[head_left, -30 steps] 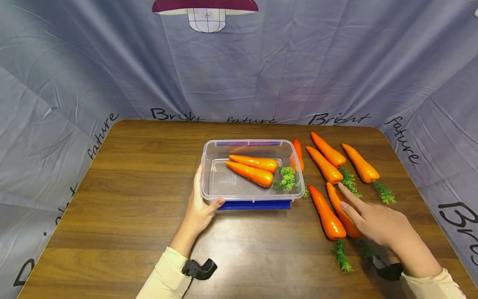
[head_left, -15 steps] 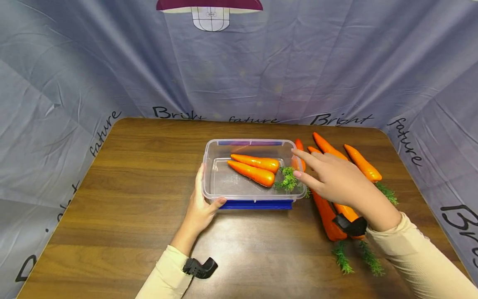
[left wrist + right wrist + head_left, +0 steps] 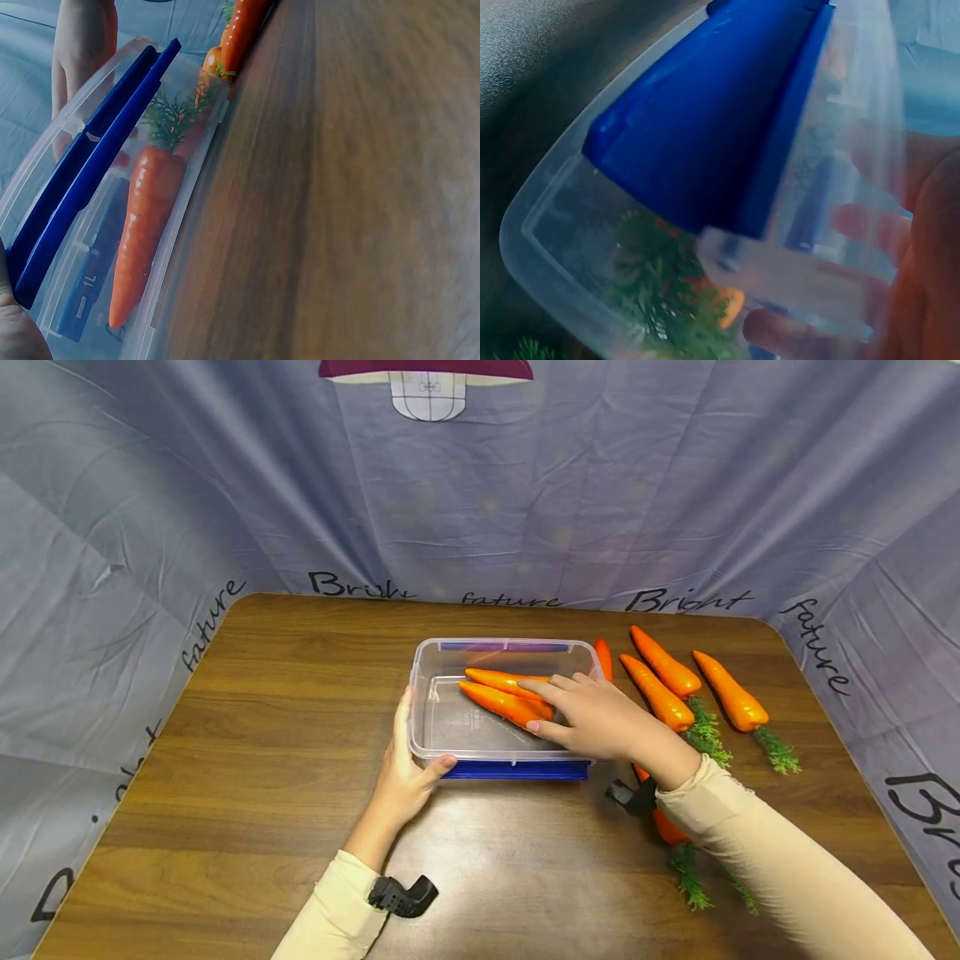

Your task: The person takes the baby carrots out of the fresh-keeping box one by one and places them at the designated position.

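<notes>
Carrots (image 3: 495,700), orange, green-topped: two are lying side by side on the floor of a clear box (image 3: 446,731), thin ends pointing left. Clear box: standing upright on the wooden table (image 3: 300,735), its top uncovered, a blue clip (image 3: 517,770) showing along the near side.

Left hand (image 3: 405,781): gripping the near left corner, thumb lying over the near rim, fingers lying along the left wall. Right hand (image 3: 596,714): dipping over the right wall, thumb and forefinger standing part-way apart at the thick ends of the pair; whether they are pinching a carrot or only resting there, cannot tell.

Outside stock: one carrot (image 3: 604,658) is lying close beyond the right wall; three more are lying farther right, well apart from the box; at least one (image 3: 670,828) is showing partly beneath the right sleeve (image 3: 780,843), where a second green sprig (image 3: 742,895) is probably marking another.

Progress, by judgement: packing is standing at an early stage, two carrots being inside, at least five remaining outside, and closing not yet being done.
</notes>
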A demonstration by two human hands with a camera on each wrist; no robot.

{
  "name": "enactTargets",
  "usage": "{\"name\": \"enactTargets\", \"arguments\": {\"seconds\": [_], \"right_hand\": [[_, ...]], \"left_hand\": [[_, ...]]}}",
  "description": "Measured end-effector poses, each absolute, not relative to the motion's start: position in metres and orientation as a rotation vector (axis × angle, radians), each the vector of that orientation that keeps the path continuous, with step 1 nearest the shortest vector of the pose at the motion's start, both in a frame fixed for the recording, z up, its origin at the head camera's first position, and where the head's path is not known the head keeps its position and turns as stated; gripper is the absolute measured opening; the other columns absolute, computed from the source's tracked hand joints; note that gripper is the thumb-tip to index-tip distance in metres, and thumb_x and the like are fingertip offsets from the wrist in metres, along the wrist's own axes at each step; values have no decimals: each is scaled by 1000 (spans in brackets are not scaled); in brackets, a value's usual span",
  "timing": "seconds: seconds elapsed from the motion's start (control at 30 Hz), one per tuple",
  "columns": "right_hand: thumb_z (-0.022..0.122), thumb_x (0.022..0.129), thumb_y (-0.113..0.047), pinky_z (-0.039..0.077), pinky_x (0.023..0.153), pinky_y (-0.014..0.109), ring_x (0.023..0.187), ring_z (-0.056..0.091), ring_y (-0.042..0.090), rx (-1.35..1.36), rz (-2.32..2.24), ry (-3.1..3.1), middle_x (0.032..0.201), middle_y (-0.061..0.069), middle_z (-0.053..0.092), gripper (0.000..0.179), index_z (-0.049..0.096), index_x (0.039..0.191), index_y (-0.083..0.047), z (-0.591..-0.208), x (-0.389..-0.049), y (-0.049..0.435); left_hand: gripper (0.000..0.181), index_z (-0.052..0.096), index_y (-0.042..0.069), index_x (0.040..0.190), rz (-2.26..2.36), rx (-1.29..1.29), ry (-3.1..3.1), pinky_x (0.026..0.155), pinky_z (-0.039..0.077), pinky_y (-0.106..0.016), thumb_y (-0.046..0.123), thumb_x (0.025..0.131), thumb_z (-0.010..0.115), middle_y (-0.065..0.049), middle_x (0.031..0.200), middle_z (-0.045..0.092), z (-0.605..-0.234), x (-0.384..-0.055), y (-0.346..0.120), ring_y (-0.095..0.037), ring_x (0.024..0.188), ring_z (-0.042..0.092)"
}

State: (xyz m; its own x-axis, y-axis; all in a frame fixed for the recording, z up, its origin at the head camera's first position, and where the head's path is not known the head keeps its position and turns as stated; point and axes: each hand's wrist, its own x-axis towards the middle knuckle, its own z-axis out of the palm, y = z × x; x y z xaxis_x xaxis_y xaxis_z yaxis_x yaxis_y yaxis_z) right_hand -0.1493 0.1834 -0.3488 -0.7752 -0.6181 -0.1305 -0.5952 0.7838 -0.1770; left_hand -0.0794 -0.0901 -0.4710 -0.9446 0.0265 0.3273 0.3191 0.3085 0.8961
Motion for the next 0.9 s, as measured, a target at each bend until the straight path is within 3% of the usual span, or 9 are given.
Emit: {"name": "enactTargets", "arguments": {"seconds": [0.2,0.37,0.6,0.8,0.9], "right_hand": [[59,96,-53,38,103,65,117,58,30,-926,-174,2785,133,3,60,64,39,153,-30,-359,-158,173],[62,93,-53,41,98,63,121,57,35,-879,-134,2782,138,4,58,68,37,153,-35,-366,-162,165],[69,89,-52,50,86,52,107,62,31,-939,-83,2802,120,6,64,73,39,153,-34,-373,-167,159],[70,87,-53,45,99,58,127,54,39,-920,-23,2751,144,14,54,78,36,154,-34,-375,-168,157],[72,86,-52,44,100,59,127,54,39,-937,-4,2730,145,14,54,77,39,153,-32,-374,-168,156]], "left_hand": [[109,6,30,160,-1689,-311,-2330,119,24,-55,76,78,60,-7,165,22,-471,-79,-91,-30,149,28],[108,5,31,160,-1690,-309,-2334,119,24,-55,76,78,59,-7,165,22,-471,-79,-90,-30,149,28],[109,6,29,161,-1694,-316,-2317,119,24,-51,76,79,60,-9,165,22,-471,-80,-89,-31,149,29],[109,6,28,161,-1696,-319,-2313,119,24,-55,76,78,59,-11,165,23,-471,-80,-89,-32,149,28],[109,6,28,161,-1691,-319,-2311,119,24,-54,76,79,59,-11,165,23,-471,-80,-89,-33,149,29]]}}
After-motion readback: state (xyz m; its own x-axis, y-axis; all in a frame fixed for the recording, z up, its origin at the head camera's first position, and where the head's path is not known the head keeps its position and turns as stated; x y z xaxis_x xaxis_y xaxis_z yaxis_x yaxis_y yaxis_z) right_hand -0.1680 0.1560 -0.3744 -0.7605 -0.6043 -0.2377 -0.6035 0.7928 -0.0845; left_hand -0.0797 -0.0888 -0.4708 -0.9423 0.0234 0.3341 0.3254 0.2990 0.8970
